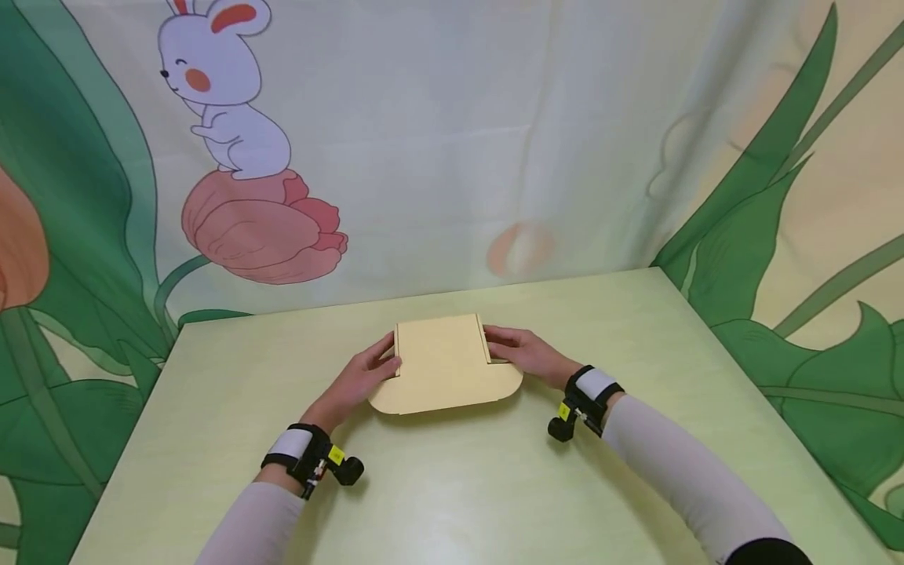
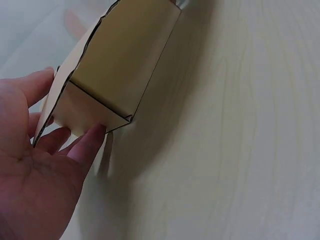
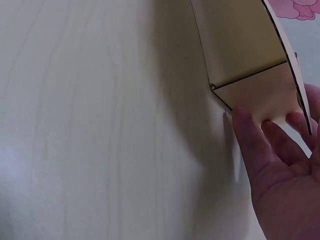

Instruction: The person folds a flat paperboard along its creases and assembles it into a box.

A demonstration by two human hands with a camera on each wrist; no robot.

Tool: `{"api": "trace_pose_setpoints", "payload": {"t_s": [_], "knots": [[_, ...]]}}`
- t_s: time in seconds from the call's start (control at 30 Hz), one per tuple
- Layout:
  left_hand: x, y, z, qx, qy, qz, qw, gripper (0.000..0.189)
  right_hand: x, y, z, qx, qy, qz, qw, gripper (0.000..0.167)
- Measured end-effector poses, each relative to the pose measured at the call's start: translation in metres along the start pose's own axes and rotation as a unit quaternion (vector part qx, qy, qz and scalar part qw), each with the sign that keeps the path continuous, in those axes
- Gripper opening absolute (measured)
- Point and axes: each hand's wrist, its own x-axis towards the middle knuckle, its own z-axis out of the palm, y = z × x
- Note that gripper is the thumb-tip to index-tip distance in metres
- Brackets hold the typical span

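Note:
A small tan cardboard box (image 1: 443, 349) sits on the table between both hands, its lid panel on top and a wide flap with rounded corners reaching toward the person. Under that flap the wrist views show the front wall (image 2: 132, 55) and a side wall (image 2: 82, 110). My left hand (image 1: 360, 380) grips the box's left side, thumb by the flap's upper edge and fingertips against the side wall. On the opposite side my right hand (image 1: 533, 357) holds the box likewise, fingertips (image 3: 243, 117) on the right side wall (image 3: 260, 95). The box's far side is hidden.
The pale wood-grain table (image 1: 452, 486) extends around the box to its back edge. Behind it hangs a printed curtain (image 1: 424, 157) with a rabbit and flowers; more leafy fabric (image 1: 812, 235) borders the right. A strapped camera (image 1: 346, 469) juts from each wrist.

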Motion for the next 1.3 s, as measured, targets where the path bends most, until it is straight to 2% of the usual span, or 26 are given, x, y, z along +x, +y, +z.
{"api": "trace_pose_setpoints", "payload": {"t_s": [0.2, 0.33, 0.43, 0.53, 0.63, 0.73, 0.83, 0.93, 1.0, 1.07, 1.13, 1.3], "knots": [[-0.003, -0.002, 0.006, -0.026, 0.041, 0.005, 0.9988, 0.067, -0.002, 0.002, 0.002, -0.010, -0.005, 0.003, 0.9999, 0.057], [-0.005, -0.002, 0.008, -0.049, 0.064, 0.010, 0.9967, 0.065, -0.006, 0.003, 0.000, -0.027, -0.029, 0.001, 0.9992, 0.057], [-0.007, 0.002, 0.009, -0.054, 0.067, -0.003, 0.9963, 0.064, -0.010, 0.002, -0.003, -0.029, -0.059, 0.004, 0.9979, 0.058], [-0.008, 0.008, 0.008, -0.052, 0.061, -0.026, 0.9964, 0.064, -0.014, -0.001, -0.007, -0.020, -0.081, 0.007, 0.9965, 0.058], [-0.008, 0.013, 0.006, -0.047, 0.045, -0.042, 0.9970, 0.064, -0.016, -0.002, -0.012, 0.024, -0.090, 0.017, 0.9955, 0.056], [-0.009, 0.015, 0.001, -0.067, 0.018, -0.056, 0.9960, 0.060, -0.017, -0.002, -0.015, 0.066, -0.093, 0.028, 0.9931, 0.055], [-0.012, 0.013, -0.004, -0.100, -0.011, -0.061, 0.9931, 0.057, -0.017, 0.000, -0.015, 0.075, -0.097, 0.033, 0.9919, 0.058], [-0.013, 0.009, -0.006, -0.135, -0.026, -0.059, 0.9888, 0.056, -0.018, -0.001, -0.014, 0.087, -0.093, 0.045, 0.9909, 0.066], [-0.013, 0.007, -0.006, -0.139, -0.032, -0.049, 0.9886, 0.057, -0.019, -0.001, -0.012, 0.099, -0.090, 0.050, 0.9898, 0.070], [-0.011, 0.005, -0.003, -0.146, -0.026, -0.045, 0.9879, 0.056, -0.018, -0.001, -0.010, 0.107, -0.084, 0.051, 0.9894, 0.069], [-0.009, 0.002, 0.000, -0.135, -0.015, -0.036, 0.9901, 0.056, -0.017, -0.001, -0.008, 0.111, -0.084, 0.039, 0.9895, 0.064], [-0.002, -0.005, 0.013, -0.101, 0.061, -0.021, 0.9928, 0.048, -0.013, -0.004, 0.001, 0.095, -0.074, 0.016, 0.9926, 0.057]]}}
